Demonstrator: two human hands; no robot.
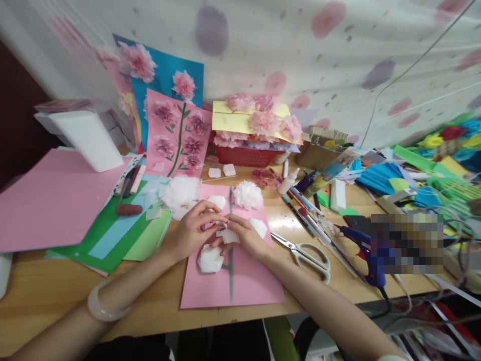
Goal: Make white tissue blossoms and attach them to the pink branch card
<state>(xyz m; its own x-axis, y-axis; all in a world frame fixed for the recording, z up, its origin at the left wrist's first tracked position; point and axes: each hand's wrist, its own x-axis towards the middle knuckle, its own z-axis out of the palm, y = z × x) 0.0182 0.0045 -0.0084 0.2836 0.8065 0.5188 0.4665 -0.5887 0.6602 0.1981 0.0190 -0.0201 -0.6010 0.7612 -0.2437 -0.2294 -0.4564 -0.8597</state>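
My left hand and my right hand meet over a pink sheet, fingertips pinched together. Between them is a small white tissue-paper piece, partly hidden by my fingers. A dark green stem line runs down the sheet. A fluffy white paper flower sits at its top right. Folded white tissue pads lie around the stem, one just below my left hand and another beyond my right. A heap of white tissue rests at the sheet's upper left.
Scissors lie right of the sheet, with pens and a blue glue gun with its cord farther right. Coloured papers are stacked left. A finished pink flower picture and a red basket stand behind.
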